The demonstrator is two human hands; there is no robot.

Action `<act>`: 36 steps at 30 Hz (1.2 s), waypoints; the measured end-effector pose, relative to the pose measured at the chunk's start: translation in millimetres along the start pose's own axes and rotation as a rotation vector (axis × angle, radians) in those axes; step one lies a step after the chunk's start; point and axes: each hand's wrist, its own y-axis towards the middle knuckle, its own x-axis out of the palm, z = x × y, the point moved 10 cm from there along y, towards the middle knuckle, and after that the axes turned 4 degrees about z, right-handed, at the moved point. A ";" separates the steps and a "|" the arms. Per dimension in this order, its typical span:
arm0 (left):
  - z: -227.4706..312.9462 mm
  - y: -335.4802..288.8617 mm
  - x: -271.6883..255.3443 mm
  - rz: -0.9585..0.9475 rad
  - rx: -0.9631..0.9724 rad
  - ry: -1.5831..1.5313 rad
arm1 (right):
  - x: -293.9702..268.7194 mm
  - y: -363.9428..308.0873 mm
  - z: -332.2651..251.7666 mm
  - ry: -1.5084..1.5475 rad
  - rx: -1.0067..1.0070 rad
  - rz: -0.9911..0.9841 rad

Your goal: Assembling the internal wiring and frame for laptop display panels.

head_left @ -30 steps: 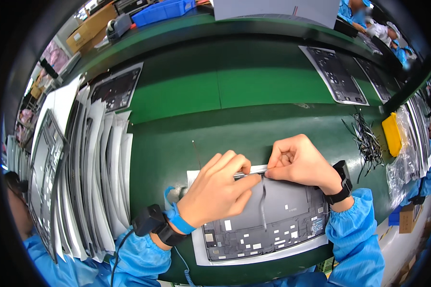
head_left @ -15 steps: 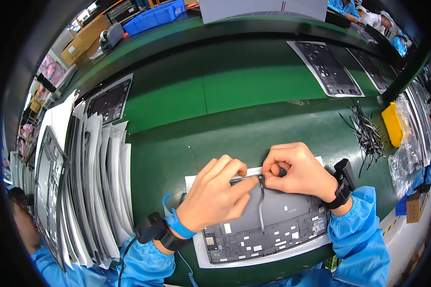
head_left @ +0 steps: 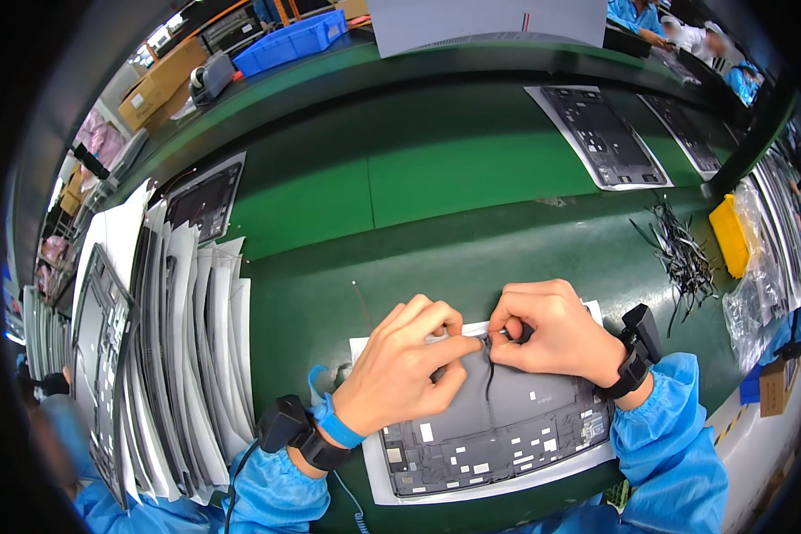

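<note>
A dark grey tablet housing [head_left: 529, 449] with several small white stickers lies on a white sheet [head_left: 384, 488] before me. A thin black strip [head_left: 490, 384] runs across its middle from the far edge. At that edge my right hand [head_left: 556, 329] is closed, thumb and forefinger pinching the strip's upper end. A small dark object shows inside its curled fingers, too hidden to name. My left hand [head_left: 409, 360] is beside it, fingers curled, its forefinger tip at the strip's end. What the left fingers hold, if anything, is hidden.
Many housings between white sheets form an upright stack [head_left: 191, 356] on the left. A tangle of black strips [head_left: 681, 254], a yellow block [head_left: 728, 236] and clear plastic wrap [head_left: 752, 307] lie right. More housings [head_left: 601, 138] rest on the green surface beyond. Co-workers sit farther off.
The strip's lower part, paler and slightly curved before, now looks darker and bends differently. Both hands stay close together at the housing's far edge. The whole view has shifted slightly.
</note>
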 end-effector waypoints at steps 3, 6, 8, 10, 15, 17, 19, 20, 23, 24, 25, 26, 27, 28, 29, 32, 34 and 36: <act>2.0 0.2 -0.6 0.004 0.005 0.017 | -2.9 -1.2 -5.6 -0.045 -0.046 0.041; 8.4 0.1 -2.5 0.022 0.027 0.092 | -2.1 -3.6 -21.5 -0.131 -0.198 0.089; 14.0 1.5 -1.5 0.039 0.051 0.149 | -4.3 -6.8 -25.8 -0.196 -0.223 0.122; 11.8 2.9 0.9 0.032 0.024 0.137 | -10.7 -7.5 -22.2 -0.166 -0.214 0.128; 1.5 9.3 0.6 0.024 -0.065 0.003 | -8.9 -8.8 1.8 0.097 -0.019 0.015; 3.2 10.6 1.6 0.009 -0.068 0.051 | -8.0 -9.3 1.5 0.082 -0.035 0.034; 3.2 12.9 6.2 0.008 -0.059 0.053 | -8.2 -11.1 1.5 0.090 -0.093 0.056; 3.5 14.0 8.0 0.011 -0.051 0.059 | -9.1 -11.4 3.9 0.091 -0.088 0.057; 11.1 18.6 9.3 -0.032 -0.007 0.121 | -10.6 -12.3 3.2 0.077 -0.116 0.086; 12.7 20.1 8.2 -0.041 -0.002 0.121 | -11.0 -12.9 1.6 0.075 -0.132 0.089; 15.5 21.4 8.8 -0.066 0.017 0.134 | -11.7 -13.3 -0.2 0.072 -0.147 0.092; 18.1 22.3 10.3 -0.090 0.037 0.147 | -13.6 -12.8 -0.4 0.074 -0.142 0.100; 19.4 22.1 10.5 -0.097 0.038 0.147 | -12.8 -11.7 -1.2 0.061 -0.136 0.089; 19.7 21.6 11.2 -0.109 0.032 0.176 | -11.1 -11.4 -1.4 0.048 -0.129 0.076; 19.4 20.7 12.0 -0.120 0.026 0.205 | -9.7 -12.0 -1.1 0.051 -0.126 0.079; 23.0 19.7 16.1 -0.101 0.026 0.268 | -10.4 -11.6 -1.0 0.038 -0.133 0.071; 22.5 20.9 14.8 -0.104 0.033 0.234 | -12.4 -13.0 -0.8 0.040 -0.129 0.081; 20.8 21.0 12.7 -0.110 0.040 0.198 | -10.5 -13.9 -1.0 0.043 -0.140 0.081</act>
